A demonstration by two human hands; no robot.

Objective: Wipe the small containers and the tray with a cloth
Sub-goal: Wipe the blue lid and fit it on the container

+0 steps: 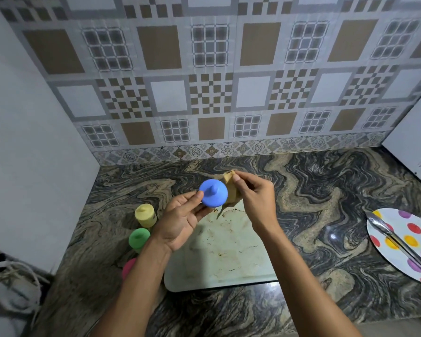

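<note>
Pretty dim, flat indoor light is being thrown around here. A small glare spot is being bounced off the tabletop (pixel 333 236). The tiled wall (pixel 210 93) is being bent at the edges, and fine detail is being smeared.

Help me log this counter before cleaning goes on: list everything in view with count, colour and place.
tray: 1, pale green, stained, on the countertop, centre
blue container: 1, blue, held above the tray
yellow container: 1, yellow, left of the tray
green container: 1, green, nearer than the yellow
pink container: 1, pink, nearest, partly hidden by forearm
cloth: 1, tan, beside the blue container
plate: 1, white with coloured dots, right
tongs: 1, metal, on the plate
white appliance: 1, white, right edge
left hand: 1, holds the blue container
right hand: 1, pinches the cloth
</note>
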